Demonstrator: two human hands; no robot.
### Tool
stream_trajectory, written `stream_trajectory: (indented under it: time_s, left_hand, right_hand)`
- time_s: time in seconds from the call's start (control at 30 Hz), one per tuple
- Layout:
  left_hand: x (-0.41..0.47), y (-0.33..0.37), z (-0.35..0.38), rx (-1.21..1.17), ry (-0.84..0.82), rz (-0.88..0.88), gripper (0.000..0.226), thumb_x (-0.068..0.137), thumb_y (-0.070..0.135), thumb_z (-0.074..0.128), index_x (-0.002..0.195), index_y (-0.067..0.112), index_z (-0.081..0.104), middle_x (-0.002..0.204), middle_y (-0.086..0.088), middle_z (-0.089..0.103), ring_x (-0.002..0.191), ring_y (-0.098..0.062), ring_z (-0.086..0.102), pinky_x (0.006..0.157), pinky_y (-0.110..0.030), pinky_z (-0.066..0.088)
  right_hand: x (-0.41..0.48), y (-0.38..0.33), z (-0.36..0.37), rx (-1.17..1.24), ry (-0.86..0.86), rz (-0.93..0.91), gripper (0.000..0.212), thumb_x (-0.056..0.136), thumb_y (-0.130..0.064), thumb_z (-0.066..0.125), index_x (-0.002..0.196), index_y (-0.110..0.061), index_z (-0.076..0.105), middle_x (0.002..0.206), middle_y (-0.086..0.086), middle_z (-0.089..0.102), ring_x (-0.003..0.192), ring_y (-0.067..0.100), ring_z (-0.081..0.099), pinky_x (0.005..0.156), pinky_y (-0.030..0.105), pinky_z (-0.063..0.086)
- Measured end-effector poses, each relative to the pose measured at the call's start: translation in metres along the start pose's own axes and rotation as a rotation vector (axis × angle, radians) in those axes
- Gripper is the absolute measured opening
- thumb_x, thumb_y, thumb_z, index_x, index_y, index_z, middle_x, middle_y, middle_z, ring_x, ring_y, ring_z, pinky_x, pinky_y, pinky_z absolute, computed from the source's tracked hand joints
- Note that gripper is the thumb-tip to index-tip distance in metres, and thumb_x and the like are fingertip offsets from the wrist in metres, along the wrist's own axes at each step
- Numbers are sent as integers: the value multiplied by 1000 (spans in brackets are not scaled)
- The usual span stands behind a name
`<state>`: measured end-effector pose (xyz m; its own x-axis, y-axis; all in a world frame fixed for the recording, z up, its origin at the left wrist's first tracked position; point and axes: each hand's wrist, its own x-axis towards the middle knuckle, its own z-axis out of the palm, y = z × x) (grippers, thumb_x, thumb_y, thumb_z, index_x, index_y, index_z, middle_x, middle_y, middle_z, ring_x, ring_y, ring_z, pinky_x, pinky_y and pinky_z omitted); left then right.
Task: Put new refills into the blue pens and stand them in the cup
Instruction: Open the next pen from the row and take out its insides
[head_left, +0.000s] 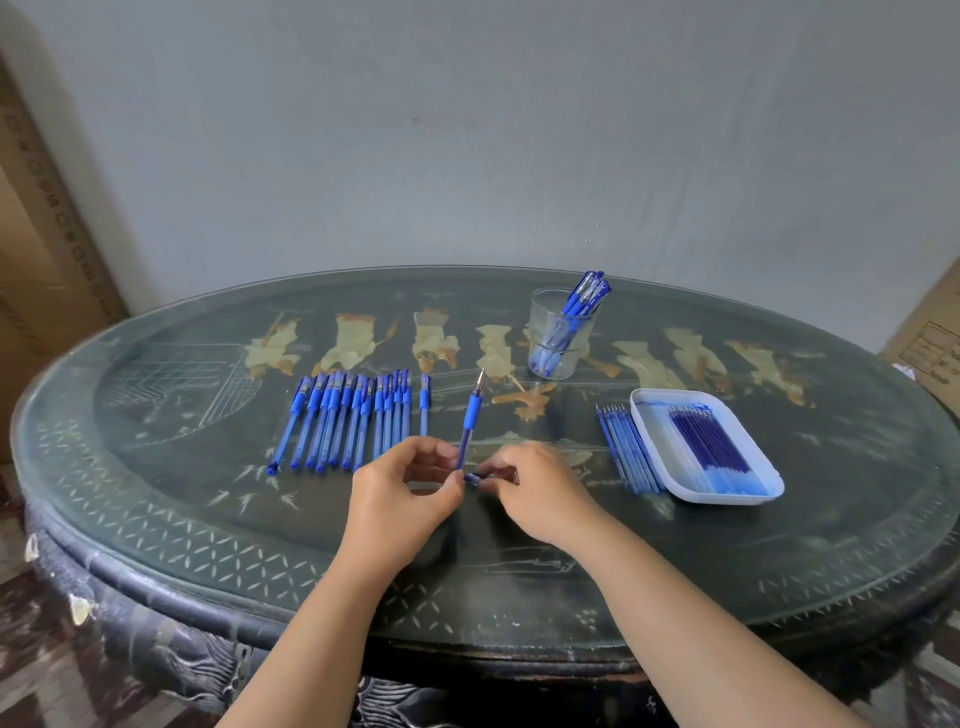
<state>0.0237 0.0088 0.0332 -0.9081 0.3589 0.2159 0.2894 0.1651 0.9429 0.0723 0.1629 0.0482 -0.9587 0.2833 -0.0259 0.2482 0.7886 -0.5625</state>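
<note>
Our left hand (400, 493) pinches the pen (471, 415) low down, our right hand (540, 488) pinches its cap (477, 478); we'd align both before pressing.

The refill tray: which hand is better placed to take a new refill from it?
Likely the right hand: the tray lies on its side of the table, and the left hand grips the pen.

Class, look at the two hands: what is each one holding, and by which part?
The left hand pinches a blue pen by its lower barrel, tip up. The right hand pinches a small blue piece at the pen's back end.
</note>
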Motion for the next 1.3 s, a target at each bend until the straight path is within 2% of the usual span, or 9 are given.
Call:
stream_trajectory:
  time_s: [0.07,0.13,0.27,0.37,0.47,0.6,0.77,1.0,1.3]
  left_hand:
    - [0,0,0,-3,-6,1,25,79,3,76,92,23,70,88,9,72,81,-2,67,71,-13,53]
    - [0,0,0,-3,-7,5,26,79,3,75,93,25,71,87,10,73,81,-2,67,71,-13,53]
    - [0,-1,1,-10,-16,15,25,79,2,74,92,24,72,87,16,72,79,-4,67,69,-12,52]
    - [0,-2,1,-12,-25,26,25,79,1,75,92,23,73,86,17,71,77,-4,67,68,-13,53]
    - [0,-3,1,-15,-32,29,26,79,1,75,93,23,73,86,16,71,78,-6,68,69,-14,54]
    - [0,-2,1,-11,-43,35,26,79,1,74,93,23,74,86,16,71,78,-6,67,69,-14,54]
    - [0,-3,1,-6,-44,41,27,80,1,74,91,26,73,85,17,71,77,-6,67,69,-14,54]
    - [1,-4,0,-7,-51,31,25,80,1,74,94,22,73,86,17,71,76,-6,67,67,-14,54]
    - [1,-3,1,-12,-39,28,25,79,1,75,92,23,74,84,15,71,74,-6,67,68,-13,53]
  right_hand:
    - [2,0,-1,-31,-18,11,29,97,-21,60,125,-17,66,115,4,63,103,20,60,90,30,48]
    - [6,4,-3,19,6,35,24,96,-18,60,118,-18,69,112,5,62,97,18,62,88,30,50]
    - [13,6,-19,599,185,188,13,94,-7,61,99,-18,67,98,5,69,78,13,66,76,28,56]
    - [14,-2,-36,1004,279,181,13,93,-4,63,105,-8,64,100,11,71,85,20,73,80,32,60]
    - [12,-15,-49,1280,260,105,21,91,-6,66,112,-3,64,104,14,72,95,25,73,86,37,58]
    - [9,-26,-50,1199,182,62,20,90,-10,68,109,-9,66,103,8,75,101,25,71,89,39,58]
    - [5,-30,-49,1240,196,55,18,89,-9,68,107,-11,67,104,10,75,99,27,71,84,42,60]
    - [5,-33,-51,1180,185,22,17,89,-10,70,105,-13,67,101,5,75,95,20,72,76,38,61]
    - [7,-34,-47,1127,280,-15,17,88,-13,72,104,-17,69,105,4,74,93,20,72,71,38,61]
